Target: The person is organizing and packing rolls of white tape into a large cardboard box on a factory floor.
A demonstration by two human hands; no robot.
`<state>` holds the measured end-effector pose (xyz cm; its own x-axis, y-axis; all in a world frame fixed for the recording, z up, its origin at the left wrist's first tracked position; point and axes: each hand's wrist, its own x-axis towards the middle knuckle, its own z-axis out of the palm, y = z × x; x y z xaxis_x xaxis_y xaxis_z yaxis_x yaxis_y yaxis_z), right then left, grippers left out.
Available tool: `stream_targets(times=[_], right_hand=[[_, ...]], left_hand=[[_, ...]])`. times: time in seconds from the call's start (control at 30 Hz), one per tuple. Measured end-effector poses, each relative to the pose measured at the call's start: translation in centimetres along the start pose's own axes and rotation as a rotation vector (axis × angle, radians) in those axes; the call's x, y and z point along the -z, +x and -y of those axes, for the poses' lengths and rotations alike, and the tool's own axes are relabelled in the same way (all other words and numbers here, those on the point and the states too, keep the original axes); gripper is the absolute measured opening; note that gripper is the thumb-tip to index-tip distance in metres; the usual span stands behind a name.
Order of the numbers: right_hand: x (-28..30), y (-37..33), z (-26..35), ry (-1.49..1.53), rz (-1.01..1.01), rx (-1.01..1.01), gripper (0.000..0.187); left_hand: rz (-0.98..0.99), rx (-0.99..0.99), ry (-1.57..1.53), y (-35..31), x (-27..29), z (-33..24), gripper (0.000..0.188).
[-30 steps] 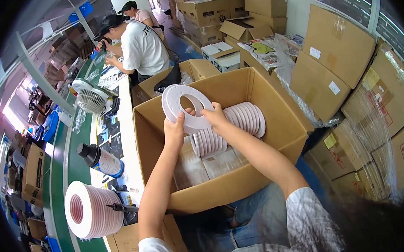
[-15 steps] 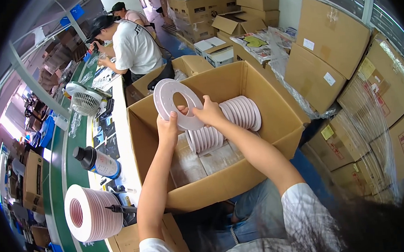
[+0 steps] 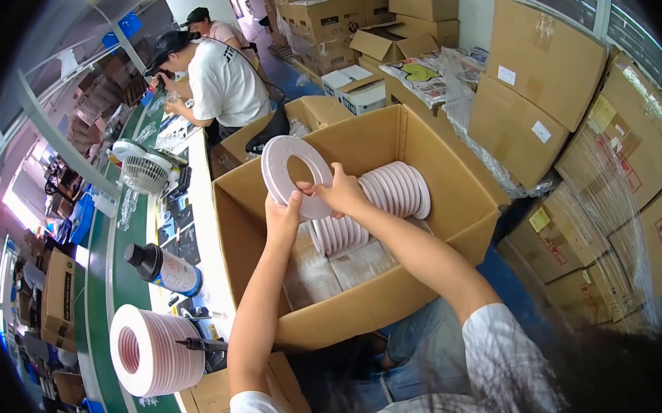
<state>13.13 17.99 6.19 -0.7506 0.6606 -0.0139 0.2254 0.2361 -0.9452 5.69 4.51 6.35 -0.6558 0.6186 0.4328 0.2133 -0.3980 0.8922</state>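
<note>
Both hands hold one flat pale pink ring-shaped reel [image 3: 285, 160] upright over an open cardboard box [image 3: 455, 228]. My left hand [image 3: 282, 216] grips its lower edge and my right hand [image 3: 337, 191] pinches its lower right rim. Inside the box lies a row of similar reels [image 3: 395, 189] on their edges, above flat clear-wrapped packs [image 3: 343, 267] on the bottom.
A stack of the same reels [image 3: 153, 349] lies on the green bench [image 3: 125, 278] at left, beside a black-capped bottle [image 3: 163, 268] and a small fan [image 3: 144, 172]. Two people [image 3: 218, 76] work further along. Stacked cartons [image 3: 537, 84] fill the right side.
The reel has been lifted a little higher and tilted more upright over the box; both hands rose with it.
</note>
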Motion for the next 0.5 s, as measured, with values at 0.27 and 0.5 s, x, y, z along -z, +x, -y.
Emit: stream_targets(times=[0.27,0.5], right_hand=[[-0.1,-0.2,0.1,-0.001,0.048,0.015,0.072],[-1.4,4.4,-4.3,0.019,-0.192,0.039,0.085]], left_hand=[[0.042,0.005,0.013,-0.3,0.5,-0.1,0.063],[-0.011,0.229,-0.289,0.1,0.3,-0.4,0.046]])
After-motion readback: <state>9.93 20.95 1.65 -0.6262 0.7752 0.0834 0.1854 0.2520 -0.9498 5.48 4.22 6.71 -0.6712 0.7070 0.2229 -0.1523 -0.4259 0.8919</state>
